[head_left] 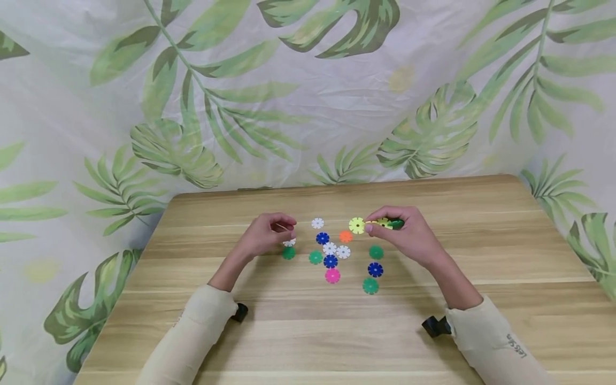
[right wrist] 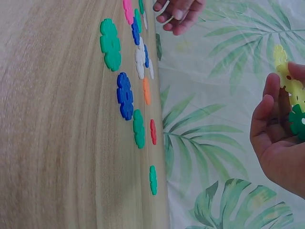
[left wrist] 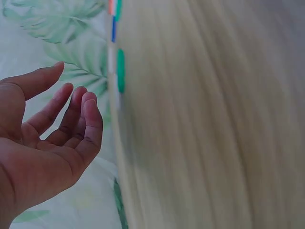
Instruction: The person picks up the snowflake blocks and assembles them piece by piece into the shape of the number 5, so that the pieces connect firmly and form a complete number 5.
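R hand (head_left: 406, 235) pinches a chain (right wrist: 294, 88) b/w thumb & fingers. The chain is up off the table (head_left: 289, 342). It's made of yel discs joined in a row, w/ a dk grn disc (right wrist: 296, 125) at the end nr the palm. One yel disc (head_left: 353, 224) pokes out past the fingertips, toward the L hand (head_left: 267, 234).

L hand is up over the table w/ nothing in it: fingers bent a bit, thumb apart from them. Just by it are a white disc (head_left: 289, 243), partly hid, & a grn disc (head_left: 289, 253).

B/w the hands, on the table: 3 more white discs (head_left: 328, 247), 2 blue discs (head_left: 327, 261), an orange disc (head_left: 344, 236), a pink disc (head_left: 332, 279) & another grn one. Some sit v. close; can't tell if they touch. Nr the R hand, a row (head_left: 372, 269) goes grn, blue, grn. R wrist view also shows a red disc (right wrist: 153, 131). Leafy cloth (head_left: 337, 96) hangs behind.
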Tool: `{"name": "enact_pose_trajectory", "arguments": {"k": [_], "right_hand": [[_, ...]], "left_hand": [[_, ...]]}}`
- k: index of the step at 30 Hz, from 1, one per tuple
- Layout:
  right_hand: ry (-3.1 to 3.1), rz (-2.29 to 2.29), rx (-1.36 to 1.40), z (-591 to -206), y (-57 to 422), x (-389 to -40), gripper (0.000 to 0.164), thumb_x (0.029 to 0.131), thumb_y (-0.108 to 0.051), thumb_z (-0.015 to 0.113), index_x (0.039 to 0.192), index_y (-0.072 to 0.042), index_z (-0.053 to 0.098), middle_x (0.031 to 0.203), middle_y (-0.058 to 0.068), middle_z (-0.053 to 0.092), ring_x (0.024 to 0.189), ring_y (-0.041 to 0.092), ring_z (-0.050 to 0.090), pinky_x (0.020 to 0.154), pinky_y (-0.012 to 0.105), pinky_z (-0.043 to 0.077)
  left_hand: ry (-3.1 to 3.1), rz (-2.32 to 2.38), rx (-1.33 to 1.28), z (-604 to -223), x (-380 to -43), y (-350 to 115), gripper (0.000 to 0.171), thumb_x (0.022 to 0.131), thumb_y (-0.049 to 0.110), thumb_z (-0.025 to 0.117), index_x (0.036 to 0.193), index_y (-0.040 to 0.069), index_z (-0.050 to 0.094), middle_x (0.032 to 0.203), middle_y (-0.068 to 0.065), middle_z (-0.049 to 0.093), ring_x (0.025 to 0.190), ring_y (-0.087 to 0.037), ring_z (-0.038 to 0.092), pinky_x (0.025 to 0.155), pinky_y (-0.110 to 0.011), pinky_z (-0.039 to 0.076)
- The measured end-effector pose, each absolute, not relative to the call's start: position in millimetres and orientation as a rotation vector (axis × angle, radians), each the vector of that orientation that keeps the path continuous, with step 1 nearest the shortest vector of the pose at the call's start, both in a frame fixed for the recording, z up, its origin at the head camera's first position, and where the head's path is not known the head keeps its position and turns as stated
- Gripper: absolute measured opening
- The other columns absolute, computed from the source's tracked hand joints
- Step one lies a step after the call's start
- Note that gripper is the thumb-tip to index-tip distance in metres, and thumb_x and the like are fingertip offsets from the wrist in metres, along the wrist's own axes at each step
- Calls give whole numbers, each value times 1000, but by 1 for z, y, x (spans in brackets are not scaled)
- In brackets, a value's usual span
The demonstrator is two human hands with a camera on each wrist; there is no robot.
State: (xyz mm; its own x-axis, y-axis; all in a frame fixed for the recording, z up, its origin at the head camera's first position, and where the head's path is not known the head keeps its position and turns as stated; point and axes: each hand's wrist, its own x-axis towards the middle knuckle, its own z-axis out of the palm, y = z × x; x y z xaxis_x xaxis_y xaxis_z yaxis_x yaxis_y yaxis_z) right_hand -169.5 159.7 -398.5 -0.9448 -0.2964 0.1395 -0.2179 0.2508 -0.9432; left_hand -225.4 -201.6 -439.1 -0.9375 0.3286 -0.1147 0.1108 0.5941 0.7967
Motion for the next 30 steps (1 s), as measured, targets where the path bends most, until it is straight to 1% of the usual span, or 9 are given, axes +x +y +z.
{"name": "enact_pose_trajectory", "arguments": {"k": [2, 5, 9, 12, 16, 20, 23, 26, 30], "right_hand": [[2426, -1823, -510, -400, 159, -170, 14, 98, -17, 80, 109, -8, 81, 96, 1, 79, 77, 15, 66, 61, 29, 52], [2418, -1831, -512, -401, 159, -170, 14, 98, -17, 80, 109, -8, 81, 96, 2, 79, 77, 15, 66, 60, 28, 51], [2420, -1822, -495, -402, 159, -169, 14, 99, -19, 80, 109, -10, 81, 97, 3, 79, 76, 15, 65, 59, 26, 49], [2425, -1814, -491, -402, 159, -170, 14, 98, -19, 80, 109, -10, 81, 97, 3, 79, 77, 15, 65, 60, 26, 50], [2428, -1808, -495, -402, 159, -170, 14, 98, -20, 80, 109, -11, 81, 98, 2, 79, 80, 19, 67, 62, 28, 52], [2432, -1801, -493, -402, 159, -170, 15, 98, -20, 80, 110, -11, 82, 100, 5, 79, 81, 26, 68, 62, 28, 52], [2431, -1801, -497, -402, 158, -170, 15, 98, -20, 80, 110, -11, 82, 102, 8, 79, 79, 23, 66, 62, 27, 51], [2431, -1797, -505, -402, 158, -170, 14, 98, -20, 80, 110, -12, 82, 103, 6, 79, 77, 17, 64, 62, 28, 52], [2428, -1789, -514, -402, 158, -169, 14, 98, -20, 80, 110, -12, 82, 104, 3, 80, 81, 19, 67, 66, 30, 55]], "left_hand": [[2589, 1216, 374, -442, -228, -205, 32, 98, 13, 78, 127, 0, 73, 116, -15, 77, 107, -28, 71, 88, -32, 59], [2595, 1155, 383, -444, -230, -208, 32, 96, 12, 80, 125, 1, 74, 114, -14, 77, 106, -27, 71, 92, -35, 59], [2607, 1105, 383, -447, -233, -210, 30, 95, 10, 81, 123, 3, 75, 114, -14, 77, 104, -26, 70, 94, -38, 58], [2622, 1082, 382, -448, -236, -211, 29, 94, 6, 81, 122, 3, 76, 115, -14, 77, 104, -26, 69, 95, -40, 58], [2630, 1057, 373, -450, -238, -212, 30, 92, 3, 82, 122, 4, 76, 115, -13, 76, 103, -25, 69, 94, -38, 58], [2632, 1032, 374, -451, -239, -210, 30, 92, 6, 84, 121, 6, 76, 111, -11, 76, 100, -23, 67, 91, -35, 57], [2637, 994, 394, -451, -239, -208, 29, 93, 6, 83, 121, 6, 77, 110, -10, 75, 99, -22, 65, 90, -34, 56], [2648, 948, 415, -451, -239, -206, 28, 93, 4, 81, 121, 6, 77, 110, -10, 74, 99, -22, 64, 89, -34, 56], [2654, 914, 421, -449, -238, -204, 28, 93, 0, 80, 120, 6, 77, 109, -10, 74, 98, -22, 63, 88, -34, 55]]}}
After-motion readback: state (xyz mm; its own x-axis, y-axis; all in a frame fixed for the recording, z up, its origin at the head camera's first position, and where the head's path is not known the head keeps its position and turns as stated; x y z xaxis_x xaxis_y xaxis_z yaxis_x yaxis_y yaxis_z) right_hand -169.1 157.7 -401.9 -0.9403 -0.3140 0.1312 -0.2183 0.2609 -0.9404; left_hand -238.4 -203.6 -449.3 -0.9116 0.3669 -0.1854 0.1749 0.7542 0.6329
